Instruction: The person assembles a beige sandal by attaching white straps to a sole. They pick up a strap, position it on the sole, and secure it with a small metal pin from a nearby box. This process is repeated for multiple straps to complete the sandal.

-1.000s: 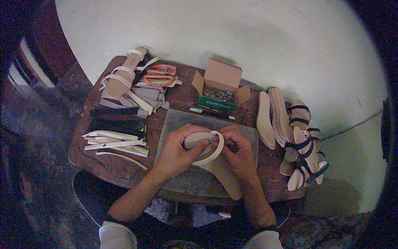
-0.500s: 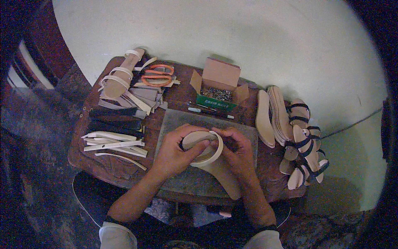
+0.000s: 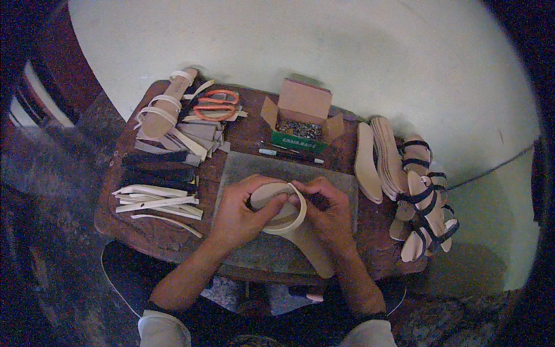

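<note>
Over the middle of the small table, a beige sandal sole (image 3: 310,250) lies between my hands, its narrow end slanting down to the right. A cream strap (image 3: 300,215) loops across its wide end. My left hand (image 3: 244,206) grips the wide end, with its thumb reaching over the inside under the strap. The fingers of my right hand (image 3: 328,203) are closed on the strap's upper edge at the sole's far right side. Those fingertips partly hide the place where strap and sole meet.
Left lie a finished white-strapped sandal (image 3: 161,118), orange-handled scissors (image 3: 217,105), grey pieces (image 3: 199,137), black strips (image 3: 159,175) and cream strips (image 3: 159,199). Behind are an open box of nails (image 3: 298,139) and a pen (image 3: 291,156). Right are stacked soles (image 3: 386,156) and black-strapped sandals (image 3: 425,199).
The whole view has shifted slightly. Both hands keep their hold on the sole and strap, with only small finger movement.
</note>
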{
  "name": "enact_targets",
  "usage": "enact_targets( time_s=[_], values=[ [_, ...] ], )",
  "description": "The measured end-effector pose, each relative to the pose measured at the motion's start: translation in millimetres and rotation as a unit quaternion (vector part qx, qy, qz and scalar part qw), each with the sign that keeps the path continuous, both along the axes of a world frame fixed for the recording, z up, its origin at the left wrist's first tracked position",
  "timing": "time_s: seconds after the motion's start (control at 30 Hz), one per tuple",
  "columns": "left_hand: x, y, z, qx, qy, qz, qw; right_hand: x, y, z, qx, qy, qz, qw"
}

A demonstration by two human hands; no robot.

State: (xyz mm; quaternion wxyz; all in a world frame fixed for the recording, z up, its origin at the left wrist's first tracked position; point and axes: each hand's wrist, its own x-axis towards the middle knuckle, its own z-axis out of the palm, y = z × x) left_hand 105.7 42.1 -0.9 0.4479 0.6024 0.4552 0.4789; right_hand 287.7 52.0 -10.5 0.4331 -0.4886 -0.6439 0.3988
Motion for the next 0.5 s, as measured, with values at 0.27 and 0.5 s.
enact_targets(
  time_s=[0.27, 0.5],
  values=[
    [-1, -2, -1, 0.016, 0.023, 0.01, 1.0, -8, -1, 11, 0.043, -0.024, 0.009, 0.999],
    [1, -2, -3, 0.047, 0.045, 0.025, 0.998, -11, -4, 14, 0.012, 0.0, -0.007, 1.0]
  ],
)
